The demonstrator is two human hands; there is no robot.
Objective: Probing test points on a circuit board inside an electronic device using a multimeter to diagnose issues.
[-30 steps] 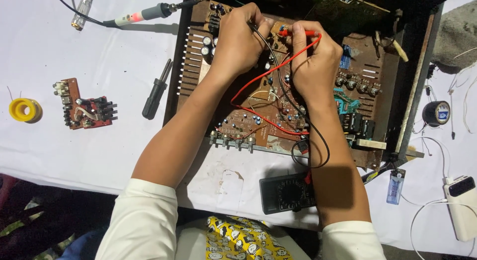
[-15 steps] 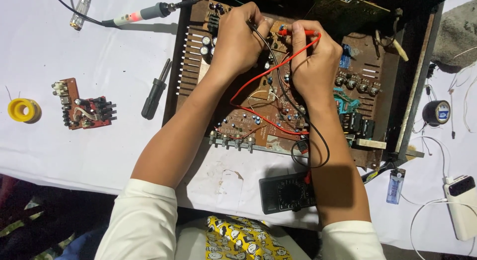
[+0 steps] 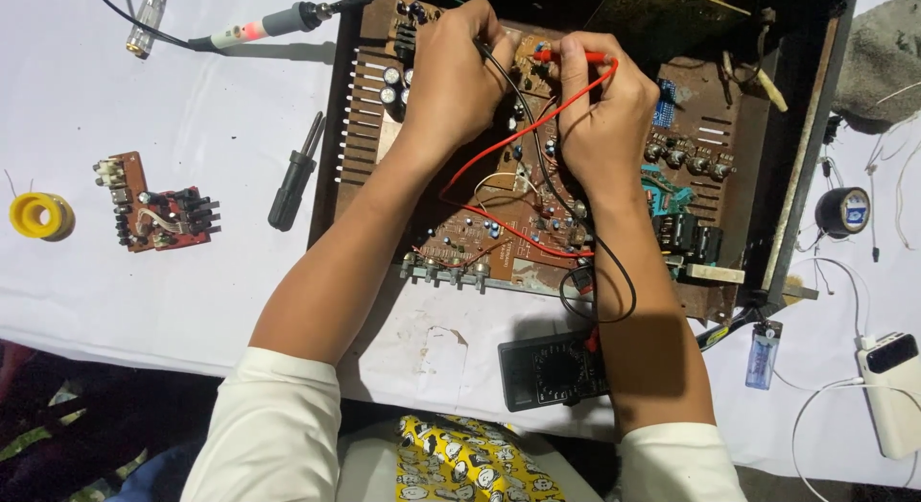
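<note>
The right hand (image 3: 604, 118) has its fingers pinched tight around a thin red probe (image 3: 576, 57). The tip of the red probe points left and touches the big brown circuit board (image 3: 499, 204) near its far edge. A red wire (image 3: 499, 156) runs from this probe across the board toward the person.

The left hand (image 3: 456, 75) is curled up just to the left of the right hand, and the two hands almost touch. Its fingers are closed on a black probe, but the probe itself is hidden under the hand. Only its black wire (image 3: 523, 108) shows, coming out between the two hands and going down over the board.

Both wires end at a black meter (image 3: 552, 370), which lies on the white table (image 3: 144, 291) just below the board, close to the person.

The board sits inside an open, rusty metal case (image 3: 806, 147). To the left of the board lies a black screwdriver (image 3: 295, 173). Farther left of the board is a small brown circuit piece (image 3: 153, 214), and past that a yellow roll (image 3: 40, 216). Above the board's left corner rests a soldering iron (image 3: 278, 24) with a grey handle.

To the right of the board is a roll of black tape (image 3: 844, 212). Below that lie a small blue lighter (image 3: 762, 353) and a white power bank (image 3: 894, 392).
</note>
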